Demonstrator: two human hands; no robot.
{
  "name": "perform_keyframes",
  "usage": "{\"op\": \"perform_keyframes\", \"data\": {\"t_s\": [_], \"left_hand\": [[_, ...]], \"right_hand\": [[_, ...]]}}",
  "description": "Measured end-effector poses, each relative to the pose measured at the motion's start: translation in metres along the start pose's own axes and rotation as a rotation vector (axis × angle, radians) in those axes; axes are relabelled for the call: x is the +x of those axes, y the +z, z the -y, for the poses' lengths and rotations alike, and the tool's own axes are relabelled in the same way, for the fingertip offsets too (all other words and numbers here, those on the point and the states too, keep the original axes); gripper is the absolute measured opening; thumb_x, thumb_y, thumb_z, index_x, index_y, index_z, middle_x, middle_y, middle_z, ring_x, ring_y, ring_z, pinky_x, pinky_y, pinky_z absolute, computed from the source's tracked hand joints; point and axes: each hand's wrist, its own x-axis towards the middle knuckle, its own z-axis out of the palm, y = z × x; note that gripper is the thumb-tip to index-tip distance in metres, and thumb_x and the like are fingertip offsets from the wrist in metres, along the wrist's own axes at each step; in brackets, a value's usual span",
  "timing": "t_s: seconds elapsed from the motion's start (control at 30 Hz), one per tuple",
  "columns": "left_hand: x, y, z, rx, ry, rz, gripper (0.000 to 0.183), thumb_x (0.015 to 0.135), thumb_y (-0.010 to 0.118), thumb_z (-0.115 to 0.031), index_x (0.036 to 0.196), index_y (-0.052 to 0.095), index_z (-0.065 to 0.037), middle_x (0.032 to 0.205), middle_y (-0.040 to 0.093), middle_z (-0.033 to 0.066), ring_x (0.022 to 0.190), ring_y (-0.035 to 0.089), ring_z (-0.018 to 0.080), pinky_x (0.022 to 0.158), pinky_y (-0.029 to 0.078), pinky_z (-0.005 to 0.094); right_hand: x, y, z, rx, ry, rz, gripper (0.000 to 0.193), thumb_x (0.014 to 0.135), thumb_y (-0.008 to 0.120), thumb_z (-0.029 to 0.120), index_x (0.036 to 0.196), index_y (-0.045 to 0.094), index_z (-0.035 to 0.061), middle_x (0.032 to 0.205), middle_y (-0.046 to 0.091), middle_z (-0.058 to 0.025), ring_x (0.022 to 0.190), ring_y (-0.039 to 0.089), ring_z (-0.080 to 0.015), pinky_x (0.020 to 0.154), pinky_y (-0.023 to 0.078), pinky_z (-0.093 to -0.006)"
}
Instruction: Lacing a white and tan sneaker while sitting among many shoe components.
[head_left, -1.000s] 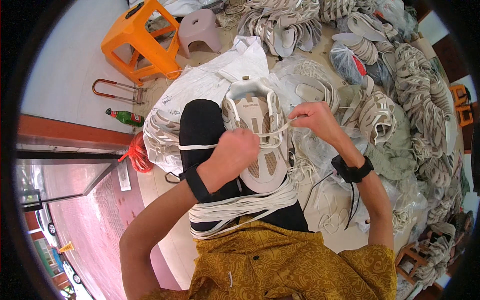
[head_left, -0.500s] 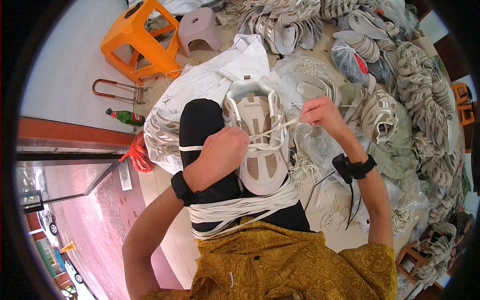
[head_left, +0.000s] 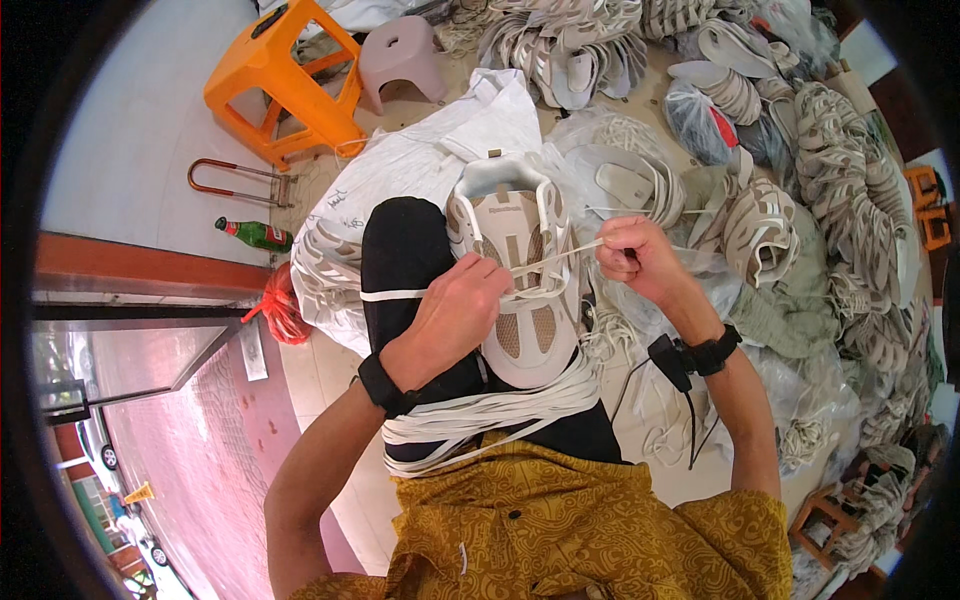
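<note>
On my lap lies a beige and white shoe upper (head_left: pixel 525 345), its toe toward me and its opening away. A cream shoelace (head_left: pixel 560 256) stretches taut across its eyelets between my two hands. My left hand (head_left: pixel 462 308), closed, pinches the lace at the upper's left side; its fingertips are partly hidden. Off the right side, my right hand (head_left: pixel 643 258) is closed on the lace's other part, fingers curled. A white strand trails left from my left hand over my black-clad leg. A thick bundle of cream laces (head_left: pixel 490 412) lies across my thighs.
A white sack (head_left: pixel 420 165) with more uppers is beyond my knees. Piles of uppers (head_left: pixel 850 190) line the right side, some in plastic bags. An orange stool (head_left: pixel 290 80), a lilac stool (head_left: pixel 402 60) and a green bottle (head_left: pixel 255 234) stand or lie at left.
My right hand has dropped slightly toward me, still holding the lace. My left hand has shifted a little to the right.
</note>
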Motion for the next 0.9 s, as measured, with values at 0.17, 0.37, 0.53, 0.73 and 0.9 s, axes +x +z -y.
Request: {"op": "perform_keyframes", "data": {"t_s": [0.17,0.37,0.53,0.73,0.9], "left_hand": [[0.008,-0.022,0.010,-0.534,-0.456,0.260,0.010,0.071,0.050,0.003,0.080,0.051,-0.002,0.071,0.052,0.0092,0.065,0.053,0.0213,0.059,0.044,0.0275],[0.007,-0.009,0.007,-0.096,-0.190,0.153,0.012,0.076,0.049,-0.001,0.088,0.048,-0.004,0.073,0.055,0.0130,0.070,0.057,0.0270,0.059,0.046,0.0343],[-0.001,0.003,0.005,0.156,-0.185,-0.001,0.020,0.072,0.049,0.003,0.091,0.046,-0.003,0.077,0.054,0.0131,0.076,0.055,0.0312,0.064,0.046,0.0379],[0.001,-0.012,0.005,0.280,-0.185,0.045,0.024,0.068,0.058,-0.004,0.090,0.049,-0.004,0.074,0.053,0.0103,0.075,0.052,0.0267,0.064,0.044,0.0351],[-0.002,-0.015,0.009,0.412,-0.082,0.097,0.016,0.065,0.060,-0.008,0.077,0.050,-0.005,0.068,0.052,0.0086,0.069,0.049,0.0237,0.062,0.038,0.0329]], "right_hand": [[0.007,0.007,-0.004,-0.074,0.039,-0.017,0.017,0.076,0.051,0.008,0.060,0.045,0.0040,0.051,0.039,0.0007,0.038,0.025,-0.0040,0.036,0.017,-0.0200],[0.001,0.004,-0.002,0.106,-0.105,0.037,0.022,0.076,0.049,0.008,0.057,0.040,0.0070,0.048,0.032,0.0013,0.038,0.023,-0.0057,0.036,0.018,-0.0216],[-0.020,-0.003,-0.007,0.564,-0.286,0.218,0.024,0.083,0.041,0.010,0.059,0.037,0.0070,0.049,0.032,0.0006,0.039,0.024,-0.0070,0.036,0.020,-0.0226],[-0.013,-0.010,-0.014,0.711,-0.290,0.111,0.023,0.087,0.045,0.018,0.073,0.052,0.0017,0.052,0.037,0.0007,0.041,0.027,-0.0066,0.038,0.022,-0.0212],[-0.001,-0.017,-0.007,0.561,-0.226,0.032,0.023,0.087,0.046,0.020,0.076,0.053,0.0015,0.054,0.041,0.0004,0.042,0.028,-0.0066,0.038,0.023,-0.0210]]}}
